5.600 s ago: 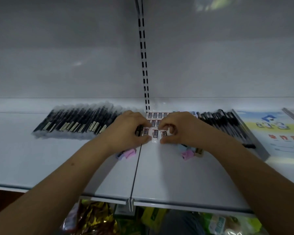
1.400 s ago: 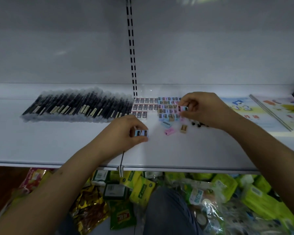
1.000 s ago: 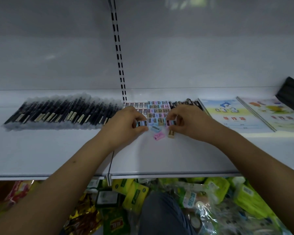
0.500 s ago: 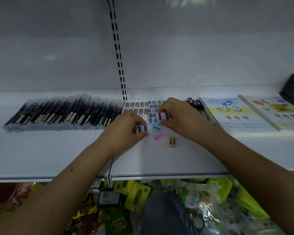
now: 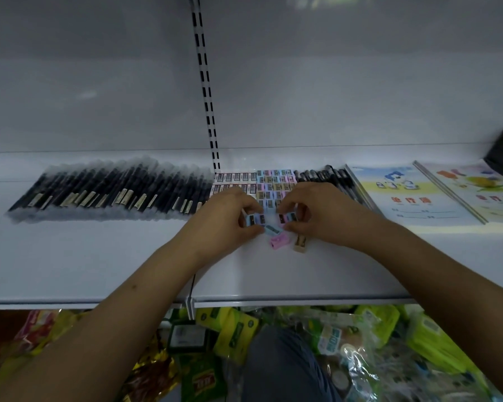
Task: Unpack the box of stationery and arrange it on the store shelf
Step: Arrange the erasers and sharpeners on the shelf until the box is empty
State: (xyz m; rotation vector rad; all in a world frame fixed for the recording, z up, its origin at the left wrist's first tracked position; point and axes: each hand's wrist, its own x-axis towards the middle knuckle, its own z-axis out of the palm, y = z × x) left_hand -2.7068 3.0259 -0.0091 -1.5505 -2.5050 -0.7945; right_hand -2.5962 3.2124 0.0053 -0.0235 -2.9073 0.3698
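hands are working over the shelf (image 5: 99, 271). left hand (image 5: 227, 219) is pinching a blue sharpener (image 5: 254, 220) in curled fingers; right hand (image 5: 317, 213) is pinching a pink-blue one (image 5: 288, 217). loose sharpeners, blue (image 5: 271, 229), pink (image 5: 279, 241) and tan (image 5: 300, 243), are lying just below, near the grid (image 5: 275, 185) between erasers (image 5: 234, 182) and pens (image 5: 328, 177).

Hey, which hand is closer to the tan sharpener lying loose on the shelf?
Right. The right hand sits just above the tan sharpener; the left hand is farther left.
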